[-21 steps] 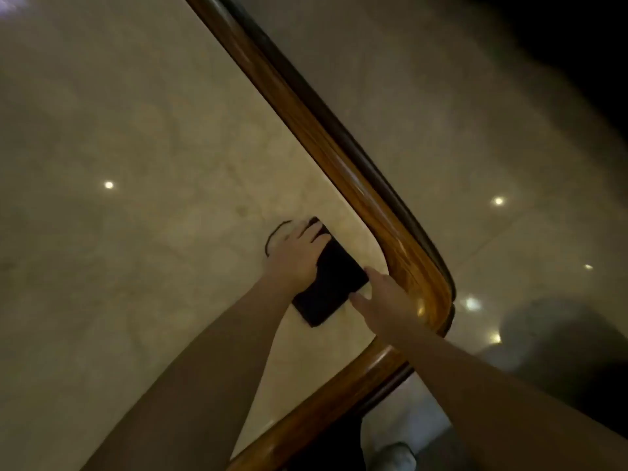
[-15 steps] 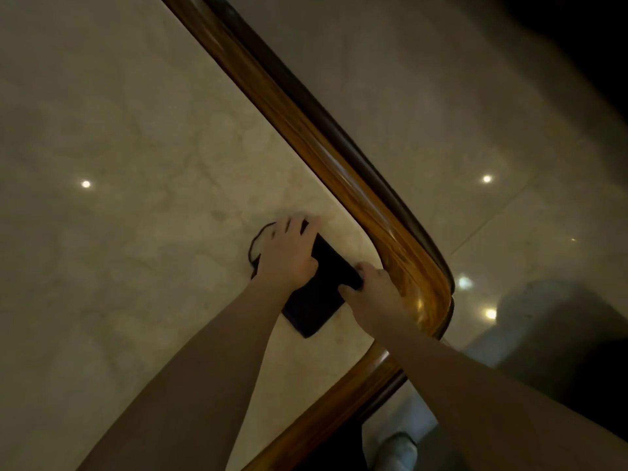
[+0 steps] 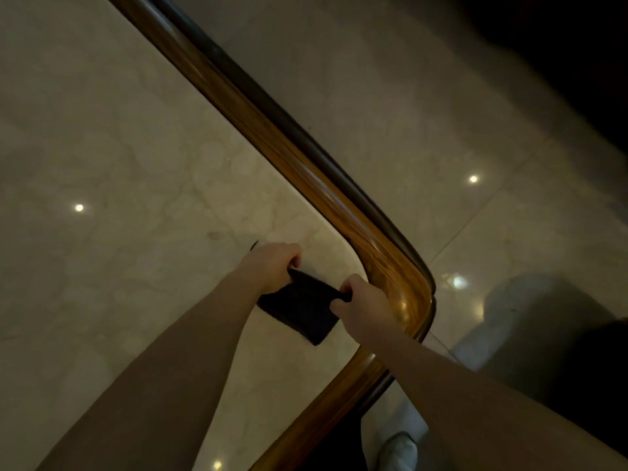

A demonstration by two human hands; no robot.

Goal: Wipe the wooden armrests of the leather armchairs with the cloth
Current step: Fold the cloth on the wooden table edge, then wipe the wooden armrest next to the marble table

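Wiping has not begun, as far as this view shows: no leather armchair and no armrest appears anywhere, only a pale marble bench (image 3: pixel 102 137) edged by a glossy wooden rim (image 3: pixel 272 137) that bends round a corner near the hands. The dark cloth (image 3: pixel 299 309) is at that corner, its lower part hanging or resting just over the marble, its upper edge raised between the two hands. The left hand (image 3: pixel 268 266) is curled into a loose fist with its fingers (image 3: pixel 294 258) closed on the cloth's far-left corner; the right hand (image 3: pixel 365 300) is likewise fisted, its fingers (image 3: pixel 343 290) pinching the near-right end of that same edge, so the fabric is pulled into a taut ridge between them. My reading is that the person is gathering or refolding the cloth before carrying it to the chairs, so the whole of the task proper is left to do. Compared with half a second earlier, the left hand no longer lies flat and spread on top of the cloth but has closed and gripped it, and the right hand has gone from touching the cloth's edge with extended fingers to a shut pinch; the cloth, flat on the marble then, is now partly lifted and bunched along its top edge, and the thin dark loop beside it is almost wholly hidden behind the left hand
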